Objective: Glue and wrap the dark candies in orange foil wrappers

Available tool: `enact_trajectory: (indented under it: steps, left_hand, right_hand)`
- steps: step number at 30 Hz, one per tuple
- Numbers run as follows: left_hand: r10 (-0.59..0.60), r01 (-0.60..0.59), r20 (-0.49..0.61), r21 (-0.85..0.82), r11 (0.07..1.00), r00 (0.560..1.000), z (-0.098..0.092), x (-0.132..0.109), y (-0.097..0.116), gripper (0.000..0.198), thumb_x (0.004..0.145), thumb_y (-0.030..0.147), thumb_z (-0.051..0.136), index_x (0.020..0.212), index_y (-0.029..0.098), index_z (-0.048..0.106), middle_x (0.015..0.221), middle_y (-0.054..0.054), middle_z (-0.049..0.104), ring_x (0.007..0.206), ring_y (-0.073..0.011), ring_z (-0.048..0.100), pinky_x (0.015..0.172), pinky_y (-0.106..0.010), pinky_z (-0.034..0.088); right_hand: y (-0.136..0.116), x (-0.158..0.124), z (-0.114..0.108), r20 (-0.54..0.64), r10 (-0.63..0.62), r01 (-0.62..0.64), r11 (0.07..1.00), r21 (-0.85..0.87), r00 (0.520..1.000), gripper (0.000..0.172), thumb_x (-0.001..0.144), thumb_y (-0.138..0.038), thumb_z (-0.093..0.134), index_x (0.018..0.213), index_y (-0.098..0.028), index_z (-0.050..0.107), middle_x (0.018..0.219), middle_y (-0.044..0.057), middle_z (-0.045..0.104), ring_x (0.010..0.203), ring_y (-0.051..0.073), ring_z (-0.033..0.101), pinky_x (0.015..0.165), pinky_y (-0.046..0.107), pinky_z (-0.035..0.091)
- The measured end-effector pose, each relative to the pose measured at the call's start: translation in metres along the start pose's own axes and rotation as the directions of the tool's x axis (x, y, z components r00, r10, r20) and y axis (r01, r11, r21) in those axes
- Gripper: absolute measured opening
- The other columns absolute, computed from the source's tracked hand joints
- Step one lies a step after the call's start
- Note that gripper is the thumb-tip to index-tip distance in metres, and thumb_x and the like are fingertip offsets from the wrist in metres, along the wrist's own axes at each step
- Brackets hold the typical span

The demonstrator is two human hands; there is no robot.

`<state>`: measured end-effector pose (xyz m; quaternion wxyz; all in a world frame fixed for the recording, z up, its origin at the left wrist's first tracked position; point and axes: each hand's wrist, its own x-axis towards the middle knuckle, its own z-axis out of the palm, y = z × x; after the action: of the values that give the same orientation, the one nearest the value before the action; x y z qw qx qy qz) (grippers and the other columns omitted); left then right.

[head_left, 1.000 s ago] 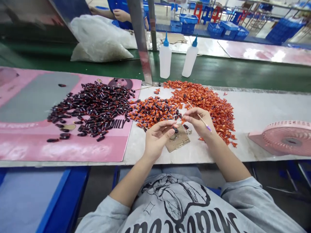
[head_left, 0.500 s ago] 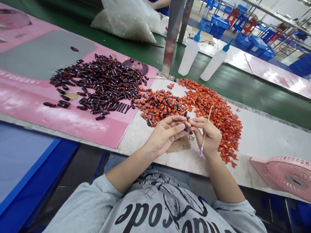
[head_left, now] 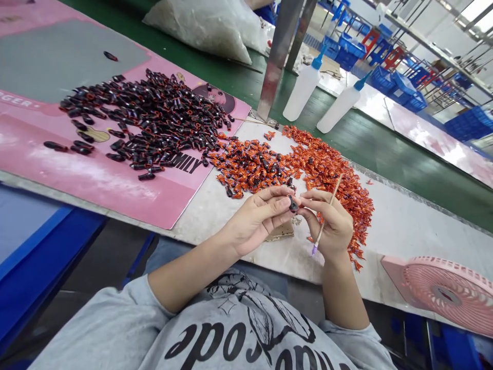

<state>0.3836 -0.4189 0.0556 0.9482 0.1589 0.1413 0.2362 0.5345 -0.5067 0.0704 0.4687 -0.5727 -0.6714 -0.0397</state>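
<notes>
My left hand point(head_left: 256, 218) pinches a small black piece point(head_left: 293, 204) between thumb and fingers. The fingertips of my right hand point(head_left: 334, 223) meet at the same piece from the other side. Tucked in the right hand is a thin wooden stick point(head_left: 319, 234) with a purple lower tip, slanting downward. Just beyond the hands lies a heap of small orange parts mixed with black ones point(head_left: 250, 167). A larger heap of orange parts point(head_left: 327, 159) spreads behind and beside my right hand. Under the hands, a brown cardboard piece point(head_left: 283, 233) is partly hidden.
Black tube-like parts point(head_left: 154, 118) are heaped on a pink printed board point(head_left: 127, 200) at left. Two white bottles with blue nozzles point(head_left: 302, 92) point(head_left: 339, 108) stand behind a metal post point(head_left: 279, 61). A pink fan point(head_left: 447, 293) sits at right. A plastic sack point(head_left: 204, 31) lies at the back.
The view has shifted slightly. Both hands stay together at the black piece, which seems turned a little. The stick still slants in my right hand.
</notes>
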Motion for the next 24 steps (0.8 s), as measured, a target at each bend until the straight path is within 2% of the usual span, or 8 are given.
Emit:
enact_trajectory:
  steps: [3,5,8,11,13,15,18,24]
  left_hand:
    - [-0.084,0.084,0.011,-0.019,0.996,0.996,-0.001,-0.004,-0.003,0.026,0.065,0.019,0.091,0.086,0.018,0.076,0.084,0.001,0.078,0.08,-0.0081,0.075,0.084,-0.017,0.061]
    - [-0.129,0.13,0.034,-0.04,0.991,0.991,0.0,-0.008,-0.003,0.027,0.066,0.02,0.091,0.087,0.019,0.075,0.084,0.001,0.078,0.082,-0.0092,0.075,0.091,-0.022,0.061]
    - [-0.184,0.19,0.092,-0.055,0.98,0.979,0.004,-0.012,-0.001,0.028,0.065,0.022,0.092,0.087,0.019,0.075,0.085,0.001,0.077,0.084,-0.0108,0.076,0.098,-0.029,0.061]
    - [-0.186,0.19,0.11,-0.03,0.981,0.976,0.011,-0.015,-0.002,0.028,0.064,0.024,0.093,0.086,0.02,0.076,0.083,0.0,0.077,0.083,-0.0114,0.076,0.094,-0.028,0.062]
    - [-0.089,0.087,0.08,0.033,0.996,0.993,0.016,-0.016,-0.008,0.026,0.064,0.025,0.093,0.084,0.02,0.077,0.082,0.0,0.078,0.081,-0.011,0.076,0.085,-0.023,0.063]
    - [0.1,-0.103,0.026,0.138,0.985,0.995,0.022,-0.015,-0.018,0.022,0.065,0.024,0.092,0.083,0.021,0.078,0.083,-0.001,0.079,0.081,-0.0105,0.076,0.078,-0.017,0.062]
    - [0.363,-0.345,-0.023,0.259,0.902,0.932,0.027,-0.013,-0.032,0.018,0.067,0.018,0.089,0.082,0.022,0.079,0.085,-0.001,0.079,0.082,-0.0115,0.076,0.077,-0.017,0.063]
    - [0.457,-0.421,-0.058,0.305,0.854,0.887,0.026,-0.006,-0.04,0.019,0.065,0.019,0.09,0.081,0.022,0.08,0.085,-0.002,0.081,0.075,-0.0134,0.076,0.071,-0.021,0.065]
  right_hand:
    - [-0.003,0.002,-0.012,0.15,0.053,-0.067,0.994,0.088,0.987,0.027,0.085,-0.013,0.073,0.105,-0.032,0.077,0.098,0.003,0.077,0.086,0.019,0.075,0.075,0.03,0.063]
    - [-0.006,0.003,-0.022,0.191,0.055,-0.081,0.988,0.133,0.98,0.03,0.085,-0.013,0.074,0.108,-0.033,0.077,0.097,0.003,0.078,0.085,0.019,0.075,0.073,0.03,0.064]
    - [-0.01,0.003,-0.03,0.147,-0.008,-0.016,0.987,0.161,0.989,0.034,0.084,-0.019,0.077,0.115,-0.035,0.075,0.093,0.003,0.078,0.081,0.022,0.075,0.07,0.034,0.064]
    - [-0.013,0.0,-0.028,0.005,-0.065,0.064,0.989,0.132,0.998,0.036,0.083,-0.025,0.08,0.117,-0.036,0.075,0.088,0.004,0.078,0.076,0.024,0.075,0.066,0.039,0.062]
    - [-0.014,-0.006,-0.021,-0.128,-0.015,0.031,0.992,0.125,0.992,0.033,0.083,-0.026,0.08,0.114,-0.036,0.076,0.089,0.004,0.078,0.077,0.024,0.075,0.065,0.04,0.062]
    - [-0.015,-0.011,-0.012,-0.25,0.094,-0.051,0.984,0.172,0.964,0.028,0.083,-0.027,0.08,0.109,-0.038,0.077,0.09,0.003,0.078,0.079,0.024,0.074,0.066,0.04,0.062]
    - [-0.017,-0.017,-0.002,-0.305,0.217,-0.128,0.949,0.287,0.927,0.022,0.086,-0.033,0.077,0.107,-0.039,0.077,0.091,0.002,0.077,0.084,0.024,0.074,0.072,0.042,0.063]
    - [-0.021,-0.018,0.003,-0.281,0.188,-0.116,0.961,0.252,0.941,0.023,0.087,-0.036,0.076,0.109,-0.039,0.076,0.093,0.003,0.078,0.091,0.025,0.073,0.078,0.044,0.062]
